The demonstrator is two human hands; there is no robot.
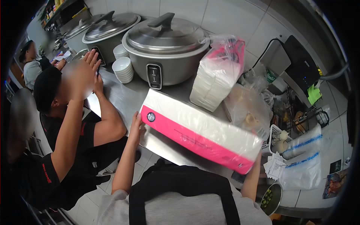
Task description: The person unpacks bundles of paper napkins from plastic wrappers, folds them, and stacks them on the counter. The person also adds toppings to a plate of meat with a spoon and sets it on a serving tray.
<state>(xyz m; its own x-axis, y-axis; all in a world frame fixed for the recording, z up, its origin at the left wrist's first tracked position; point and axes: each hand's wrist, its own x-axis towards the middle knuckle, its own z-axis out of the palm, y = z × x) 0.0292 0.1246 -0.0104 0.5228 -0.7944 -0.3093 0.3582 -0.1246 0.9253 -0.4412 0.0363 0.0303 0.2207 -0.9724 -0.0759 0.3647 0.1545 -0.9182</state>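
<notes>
A long plastic-wrapped pack of paper napkins (198,131), white with a pink band and a round dark logo, is held up at a slant between my hands. My left hand (136,126) grips its left end, fingers against the side. At the lower right end is my right hand (256,159), its fingers mostly hidden behind the pack. Just beyond stands an opened pack of white napkins (212,82) in clear and pink plastic, on the steel counter (112,88).
Large rice cookers (168,48) line the wall, with stacked white bowls (123,70) beside them. A co-worker in a black cap (47,84) leans on the counter at left; others are near. At right are a black printer (302,63), plastic bags (305,161) and a metal bowl (275,198).
</notes>
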